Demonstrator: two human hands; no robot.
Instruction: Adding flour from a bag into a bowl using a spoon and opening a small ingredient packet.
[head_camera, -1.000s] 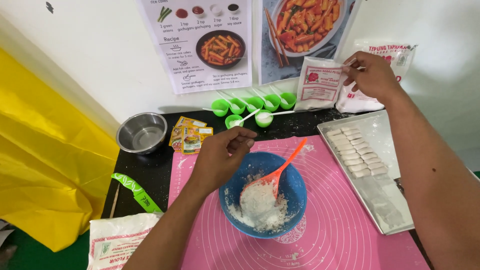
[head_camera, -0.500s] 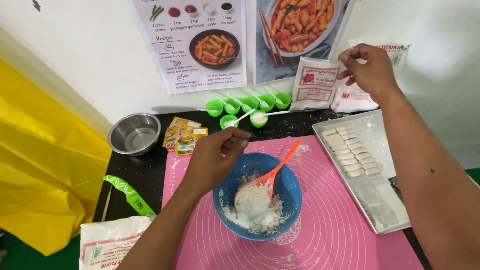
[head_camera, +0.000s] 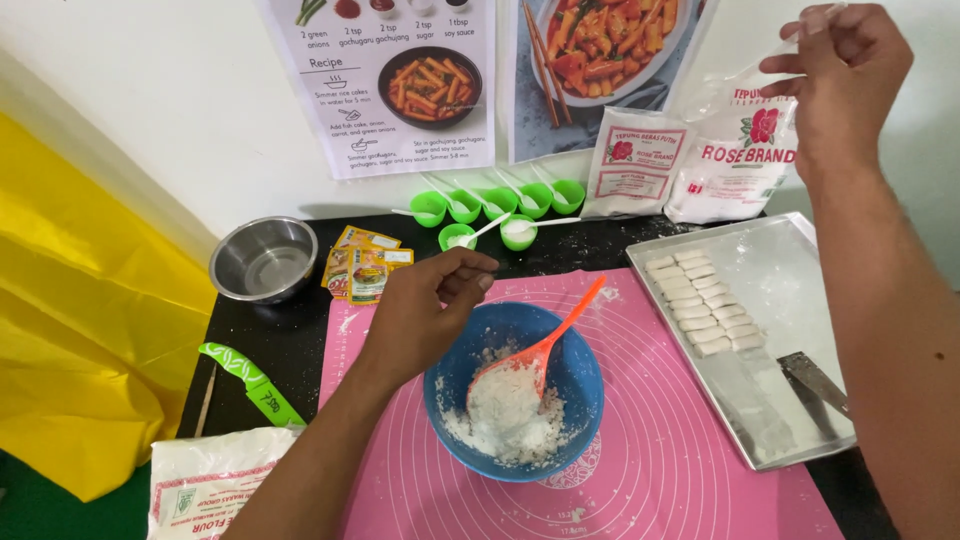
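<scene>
We observe the right hand raised at the wall, fingers pinched together on the top edge of a clear plastic flour bag with a red flower, lifted above the black bench. The left hand rests curled on the rim of the round blue bowl of white flour, which holds an orange plastic spoon. The bowl sits on a pink silicone mat.

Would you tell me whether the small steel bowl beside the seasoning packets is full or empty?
Empty. The small steel bowl stands upright on the black table, and its bare shiny bottom shows with nothing inside.
</scene>
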